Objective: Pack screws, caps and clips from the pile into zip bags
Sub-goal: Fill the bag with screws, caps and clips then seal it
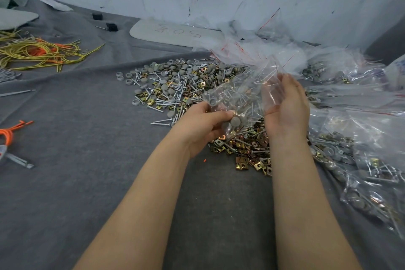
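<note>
Head view: zip bag (pixel 238 96); board (pixel 149 34) reads "505" (red).

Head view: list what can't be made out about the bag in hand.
All in the head view:
- zip bag: screw count lost in crinkled, glaring film.
- left hand: fingertips hidden behind the bag's corner.
- right hand: whether it pinches the bag, veiled by film.
- packed bags: cut off by the right edge.
</note>
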A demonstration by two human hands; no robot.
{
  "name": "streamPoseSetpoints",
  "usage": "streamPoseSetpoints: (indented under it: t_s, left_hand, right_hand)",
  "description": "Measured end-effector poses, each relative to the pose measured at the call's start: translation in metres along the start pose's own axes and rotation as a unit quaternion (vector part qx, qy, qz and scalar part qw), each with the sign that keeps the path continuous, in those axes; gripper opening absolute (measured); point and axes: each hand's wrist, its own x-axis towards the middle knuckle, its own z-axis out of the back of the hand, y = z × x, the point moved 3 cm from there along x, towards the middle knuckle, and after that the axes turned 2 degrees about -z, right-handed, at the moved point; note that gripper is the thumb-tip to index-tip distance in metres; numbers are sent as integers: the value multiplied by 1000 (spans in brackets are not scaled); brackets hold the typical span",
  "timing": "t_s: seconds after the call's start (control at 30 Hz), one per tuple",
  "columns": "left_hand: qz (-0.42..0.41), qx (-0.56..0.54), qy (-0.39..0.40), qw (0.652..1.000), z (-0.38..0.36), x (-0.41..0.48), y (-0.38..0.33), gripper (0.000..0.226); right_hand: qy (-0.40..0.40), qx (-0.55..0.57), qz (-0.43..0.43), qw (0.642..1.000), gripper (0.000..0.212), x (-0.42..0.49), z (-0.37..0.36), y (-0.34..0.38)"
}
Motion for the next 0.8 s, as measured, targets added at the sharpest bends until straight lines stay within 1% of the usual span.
streamPoseSetpoints:
  t_s: [0.07, 0.13, 0.2, 0.27, 0.33, 0.4, 0.43, 0.5, 0.53, 0.6, 0.63, 0.67, 0.7, 0.73, 0.77, 0.8]
  left_hand:
    - [22, -15, 17, 1000, 0, -1, 0, 12]
    - [36, -36, 43, 998, -2, -2, 0, 26]
    - [31, -36, 50, 998, -3, -3, 0, 37]
    - [9, -33, 36, 999, -2, -3, -2, 36]
    - [-25, 12, 2, 1000, 4, -4, -8, 38]
    - [-77, 137, -49, 986, 13, -7, -19, 45]
    - [-110, 187, -79, 973, 18, -10, -26, 47]
    - [-163, 239, -154, 945, 30, -16, -40, 53]
    - [-180, 263, -197, 927, 39, -19, -46, 62]
    - [-183, 371, -268, 870, 56, -24, -57, 89]
    - [-181, 440, -269, 837, 59, -27, -61, 101]
    - [-179, 509, -240, 807, 58, -29, -63, 112]
    - [-178, 566, -192, 782, 52, -30, -62, 121]
    - [-178, 604, -140, 764, 43, -29, -60, 127]
    - [-179, 624, -97, 754, 34, -28, -57, 130]
    - [-185, 631, -69, 750, 25, -25, -53, 131]
  right_hand:
    - [-1, 8, 0, 1000, 10, 0, 1, 0]
    - [-10, 9, 3, 1000, 11, 1, 2, 0]
    - [-26, 2, 4, 1000, 11, 2, 3, 0]
    - [-39, -12, -3, 999, 9, 2, 5, 0]
    - [-40, -46, -3, 998, 8, 1, 5, 2]
    - [-14, -133, 23, 991, 10, -1, 2, 6]
    - [12, -192, 46, 980, 12, -3, -3, 8]
    - [83, -295, 90, 947, 16, -11, -19, 8]
    - [123, -329, 102, 931, 16, -16, -28, 5]
    - [192, -381, 97, 899, 19, -27, -43, -2]
    - [221, -401, 81, 885, 25, -32, -49, -7]
    - [245, -417, 60, 873, 33, -37, -53, -11]
    - [263, -434, 42, 860, 38, -40, -55, -14]
    - [276, -449, 30, 849, 42, -43, -55, -15]
    - [284, -452, 21, 845, 46, -44, -54, -14]
    - [289, -441, 13, 850, 49, -44, -54, -12]
